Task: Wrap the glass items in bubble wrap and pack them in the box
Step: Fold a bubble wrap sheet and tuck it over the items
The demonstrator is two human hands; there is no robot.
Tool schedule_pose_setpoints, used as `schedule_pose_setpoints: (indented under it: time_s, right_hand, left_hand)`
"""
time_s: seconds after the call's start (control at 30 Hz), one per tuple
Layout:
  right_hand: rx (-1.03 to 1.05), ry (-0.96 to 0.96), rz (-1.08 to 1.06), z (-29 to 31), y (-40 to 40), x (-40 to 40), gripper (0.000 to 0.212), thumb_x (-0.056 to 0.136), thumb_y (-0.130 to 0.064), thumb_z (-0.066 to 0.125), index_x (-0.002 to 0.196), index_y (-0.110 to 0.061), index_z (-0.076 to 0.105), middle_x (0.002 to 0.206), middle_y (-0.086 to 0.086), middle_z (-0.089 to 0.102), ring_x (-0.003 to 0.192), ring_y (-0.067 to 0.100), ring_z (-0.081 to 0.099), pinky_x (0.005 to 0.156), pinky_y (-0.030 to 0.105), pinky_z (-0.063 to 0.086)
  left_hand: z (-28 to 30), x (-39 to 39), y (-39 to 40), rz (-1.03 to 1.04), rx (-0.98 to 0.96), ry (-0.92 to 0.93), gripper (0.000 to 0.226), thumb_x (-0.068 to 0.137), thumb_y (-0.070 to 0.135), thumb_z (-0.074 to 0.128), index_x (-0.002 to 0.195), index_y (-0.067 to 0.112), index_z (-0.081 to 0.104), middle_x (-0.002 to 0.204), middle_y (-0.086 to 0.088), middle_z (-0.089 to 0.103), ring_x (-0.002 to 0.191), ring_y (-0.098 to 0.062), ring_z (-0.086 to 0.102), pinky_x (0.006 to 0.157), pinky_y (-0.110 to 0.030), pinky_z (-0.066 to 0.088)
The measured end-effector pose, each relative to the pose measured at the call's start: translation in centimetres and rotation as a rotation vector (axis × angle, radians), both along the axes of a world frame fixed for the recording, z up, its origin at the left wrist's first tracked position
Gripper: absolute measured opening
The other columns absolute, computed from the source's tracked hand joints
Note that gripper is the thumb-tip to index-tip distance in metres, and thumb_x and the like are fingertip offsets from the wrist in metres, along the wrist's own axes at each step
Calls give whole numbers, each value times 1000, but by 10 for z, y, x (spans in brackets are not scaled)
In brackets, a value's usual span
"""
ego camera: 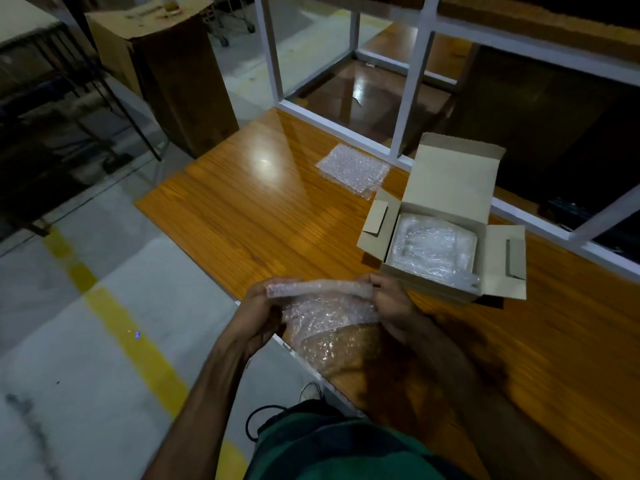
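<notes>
Above the table's near edge I hold a long thin roll of bubble wrap [320,288], with a loose tail of the sheet hanging below it. My left hand [258,310] grips the roll's left end and my right hand [388,299] pinches its right end. Whatever is rolled inside is hidden by the wrap. To the right stands an open cardboard box [446,188], lid up and side flaps spread, with bubble-wrapped bundles [434,249] inside. A spare flat sheet of bubble wrap [353,169] lies farther back on the table.
The wooden table [263,216] runs from lower right to upper left, with a white metal frame [412,84] along its far side. A tall cardboard carton [162,74] stands on the floor at upper left. The grey floor has a yellow line [114,317].
</notes>
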State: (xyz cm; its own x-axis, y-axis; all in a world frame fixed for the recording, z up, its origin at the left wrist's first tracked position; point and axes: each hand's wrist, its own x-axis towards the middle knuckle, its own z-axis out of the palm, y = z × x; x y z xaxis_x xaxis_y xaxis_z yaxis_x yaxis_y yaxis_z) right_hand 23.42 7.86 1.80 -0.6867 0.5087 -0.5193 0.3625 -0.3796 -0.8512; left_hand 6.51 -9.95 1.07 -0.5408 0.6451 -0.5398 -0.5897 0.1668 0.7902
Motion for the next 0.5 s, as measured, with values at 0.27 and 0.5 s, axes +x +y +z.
schedule_pose_setpoints:
  time_s: [0.27,0.5]
  right_hand:
    - [-16,22,-108,0,8,5,31,99,8,40,81,-7,61,110,15,63,103,33,60,75,36,56]
    - [-366,218,-253,8,-3,5,37,109,-33,42,136,-11,56,126,20,63,112,37,65,88,48,57]
  left_hand:
    - [2,14,-5,7,218,-377,31,99,7,46,100,-7,74,120,-25,71,105,-43,71,90,-61,60]
    - [0,27,10,-40,53,141,59,81,-15,73,129,18,72,137,-8,68,120,-34,67,89,-48,62]
